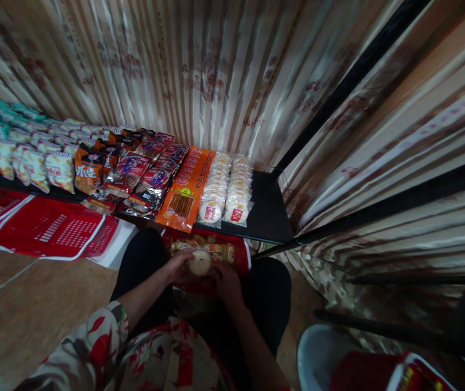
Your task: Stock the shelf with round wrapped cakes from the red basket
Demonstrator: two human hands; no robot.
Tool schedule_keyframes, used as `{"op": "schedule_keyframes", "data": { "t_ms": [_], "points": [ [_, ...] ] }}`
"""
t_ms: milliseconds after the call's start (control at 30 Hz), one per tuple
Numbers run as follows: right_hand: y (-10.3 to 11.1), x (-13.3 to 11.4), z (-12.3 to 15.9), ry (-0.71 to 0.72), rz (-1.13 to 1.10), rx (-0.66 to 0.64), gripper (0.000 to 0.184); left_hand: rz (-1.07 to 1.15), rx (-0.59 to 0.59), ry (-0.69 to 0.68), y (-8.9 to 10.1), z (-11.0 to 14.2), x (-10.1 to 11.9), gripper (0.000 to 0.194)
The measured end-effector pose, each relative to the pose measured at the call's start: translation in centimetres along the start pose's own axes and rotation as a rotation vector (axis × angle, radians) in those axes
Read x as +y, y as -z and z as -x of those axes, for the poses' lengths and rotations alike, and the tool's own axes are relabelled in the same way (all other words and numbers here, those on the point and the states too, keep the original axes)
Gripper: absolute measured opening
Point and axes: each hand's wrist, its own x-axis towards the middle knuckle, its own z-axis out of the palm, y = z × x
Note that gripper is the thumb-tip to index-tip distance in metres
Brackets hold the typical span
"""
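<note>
You had a pale cream, round, flat-faced packet (200, 263) between both hands, just off the near edge of the long black shelf (271, 203).

Your left hand (180, 264) grasped one side of the packet; your right hand (227, 279) was at the opposite side (the dimness hid whether it pinched too, so I couldn't tell). Neither hand was clearly nearer, and the round face showed no long axis. Two lengthwise rows of white, round, clear-wrapped crackers (238, 190) lay on the shelf, ahead of your grip; a red plastic basket (242, 251) sat below the shelf's near edge.
</note>
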Motion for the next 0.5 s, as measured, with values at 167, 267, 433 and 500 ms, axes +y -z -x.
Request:
{"op": "schedule_keyframes", "data": {
  "t_ms": [167, 267, 433, 500],
  "points": [
    [0.2, -0.3, 0.0, 0.014, 0.17, 0.018, 0.032, -0.006, 0.069, -0.085, -1.3, 0.4, 0.2, 0.032],
    [-0.1, -0.6, 0.1, 0.049, 0.173, 0.028, 0.031, -0.031, 0.085, -0.121, -1.8, 0.6, 0.1, 0.031],
    [-1.0, -0.9, 0.4, 0.004, 0.126, 0.006, 0.043, -0.124, 0.132, -0.168, -2.4, 0.7, -0.3, 0.028],
    [-1.2, -1.1, 0.5, -0.018, 0.11, -0.003, 0.048, -0.133, 0.111, -0.166, -2.9, 0.8, -0.5, 0.029]
  ]
}}
